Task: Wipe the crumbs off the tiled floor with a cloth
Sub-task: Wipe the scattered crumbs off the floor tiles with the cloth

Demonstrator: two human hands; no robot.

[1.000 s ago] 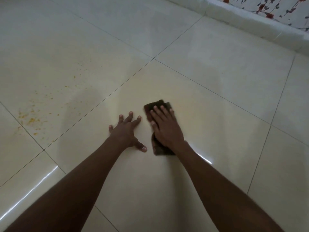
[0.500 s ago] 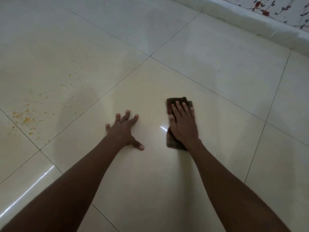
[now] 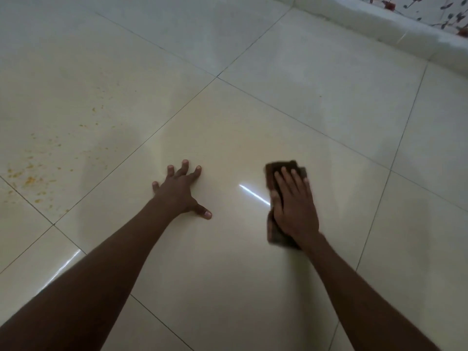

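A dark brown cloth (image 3: 272, 173) lies flat on the glossy cream tiled floor (image 3: 291, 117). My right hand (image 3: 295, 206) presses down on the cloth with its fingers stretched out, covering most of it. My left hand (image 3: 181, 192) rests flat on the tile to the left, fingers spread and holding nothing. Orange crumbs (image 3: 30, 179) are scattered over the tile at the far left, well away from the cloth.
A white skirting ledge (image 3: 379, 24) runs along the top right, with a flower-patterned wall (image 3: 445, 11) above it. Dark grout lines cross the floor. A bright light streak reflects between my hands.
My right hand has slid the cloth to the right, away from my left hand, which has stayed planted on the tile.
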